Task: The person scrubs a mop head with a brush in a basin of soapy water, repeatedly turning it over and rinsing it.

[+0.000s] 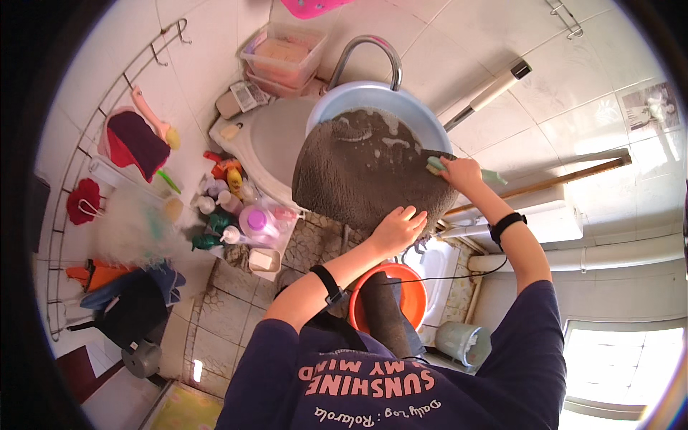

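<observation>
A wet, dark grey-brown textile mat [371, 177] is draped over the near rim of a light blue plastic basin [430, 115]. White suds streak its upper part, and its lower edge hangs towards me. My right hand [462, 174] grips a scrubbing brush [436, 164] with a pale green handle, its bristles against the mat's right side. Lower down, my left hand [400, 228] lies on the mat near its bottom edge, fingers slightly apart; whether the thumb is under the edge is hidden. Behind the basin curves a chrome faucet [368, 40].
The basin stands on a white ceramic sink [274, 145]. Several bottles [258, 223] crowd a shelf on the left, with a soap dish [264, 262] at its near end. An orange bucket [419, 301] holding a rolled dark mat [384, 317] is close to my body. A wooden stick [559, 174] leans on the right.
</observation>
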`<move>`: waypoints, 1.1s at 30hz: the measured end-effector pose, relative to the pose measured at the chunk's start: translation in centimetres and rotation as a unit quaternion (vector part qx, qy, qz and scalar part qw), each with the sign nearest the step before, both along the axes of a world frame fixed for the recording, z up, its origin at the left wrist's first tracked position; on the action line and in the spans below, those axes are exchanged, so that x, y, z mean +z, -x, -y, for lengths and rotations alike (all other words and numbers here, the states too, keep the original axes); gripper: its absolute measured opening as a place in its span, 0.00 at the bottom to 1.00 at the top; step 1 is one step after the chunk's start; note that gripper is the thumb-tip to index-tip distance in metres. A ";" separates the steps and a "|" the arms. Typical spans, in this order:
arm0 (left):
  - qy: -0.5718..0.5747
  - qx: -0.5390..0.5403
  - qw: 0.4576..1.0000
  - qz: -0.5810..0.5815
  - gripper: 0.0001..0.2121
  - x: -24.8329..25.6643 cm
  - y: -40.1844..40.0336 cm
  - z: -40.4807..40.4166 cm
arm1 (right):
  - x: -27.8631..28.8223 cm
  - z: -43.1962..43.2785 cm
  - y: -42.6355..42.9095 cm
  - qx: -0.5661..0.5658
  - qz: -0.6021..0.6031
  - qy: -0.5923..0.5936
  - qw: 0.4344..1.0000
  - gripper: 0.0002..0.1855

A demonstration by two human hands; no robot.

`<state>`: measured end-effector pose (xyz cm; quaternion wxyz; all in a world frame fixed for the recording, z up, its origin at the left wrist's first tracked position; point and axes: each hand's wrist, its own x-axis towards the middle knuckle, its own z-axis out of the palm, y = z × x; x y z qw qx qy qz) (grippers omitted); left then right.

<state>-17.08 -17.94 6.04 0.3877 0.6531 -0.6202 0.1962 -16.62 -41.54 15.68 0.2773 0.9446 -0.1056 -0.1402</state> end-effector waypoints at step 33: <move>-0.002 -0.009 1.000 0.000 0.16 0.2 0.5 0.1 | -0.4 1.7 -0.5 -0.008 -0.018 0.054 0.998 0.22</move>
